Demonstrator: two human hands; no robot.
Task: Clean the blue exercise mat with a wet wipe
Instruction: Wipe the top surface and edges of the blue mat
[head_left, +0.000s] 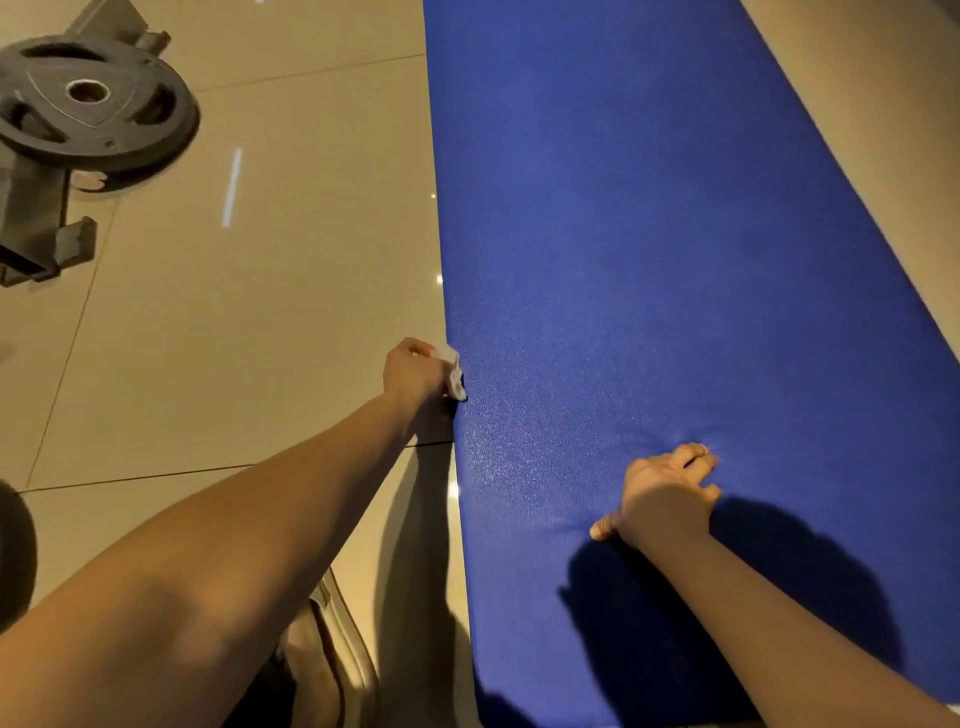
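Beige tiled floor (260, 322) w/ the blue mat (649, 234) laid flat along it, running up and out of view. A black weight plate (88, 104) sits well apart at top left. L hand (413, 371) has its fingers curled round a bunched white wet wipe (453, 370), touching the mat's left edge. R hand (662, 493) is on the mat nearer the person, fingers curled w/ tips dug in, thumb out, holding nothing, and the mat puckers there. Step looks like wiping the edge. Best to keep the R hand braced so the mat doesn't slide, open the wipe out for more contact, and use long overlapping strokes. Hard to tell: how much of the wipe is inside the fist, any dirt on the mat, and the mat's far and near ends (cut off). Lower part lies in arm shadow.
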